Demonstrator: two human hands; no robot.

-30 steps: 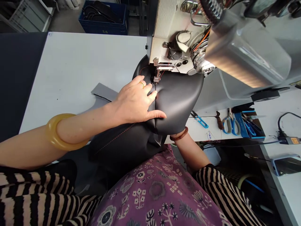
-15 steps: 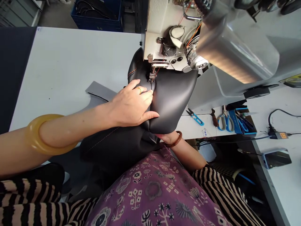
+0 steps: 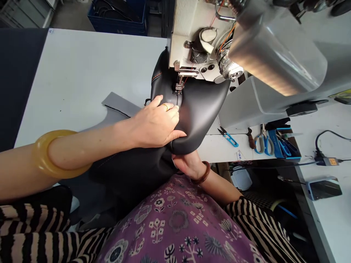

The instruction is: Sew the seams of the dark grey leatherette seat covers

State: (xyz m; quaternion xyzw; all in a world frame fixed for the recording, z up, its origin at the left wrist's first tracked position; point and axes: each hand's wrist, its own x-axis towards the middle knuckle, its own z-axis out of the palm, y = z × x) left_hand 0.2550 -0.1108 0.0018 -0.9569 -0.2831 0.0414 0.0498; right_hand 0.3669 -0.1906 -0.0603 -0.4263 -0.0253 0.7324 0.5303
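A black leather cover (image 3: 203, 109) with a raised seam lies under the presser foot (image 3: 179, 87) of a sewing machine (image 3: 181, 36). My left hand (image 3: 156, 126) rests flat on the cover, left of the seam and just in front of the foot, its fingers stretched and thumb apart. At the cover's near edge, my right hand (image 3: 189, 164) holds the leather from below, palm upward, its fingertips hidden under the fold. More black material drapes towards my lap, and a grey strip (image 3: 117, 102) sticks out beyond my left forearm.
Blue thread snips (image 3: 229, 137), scissors (image 3: 264, 142) and a blue tool box (image 3: 286, 144) are on the white table (image 3: 95, 62) to the right. A phone (image 3: 325, 188) lies farther right. A blue crate (image 3: 117, 23) stands behind the table.
The near part of the cover has shifted and folded down slightly. My right hand has moved left a little and shows more of its palm. My left hand stays on the seam.
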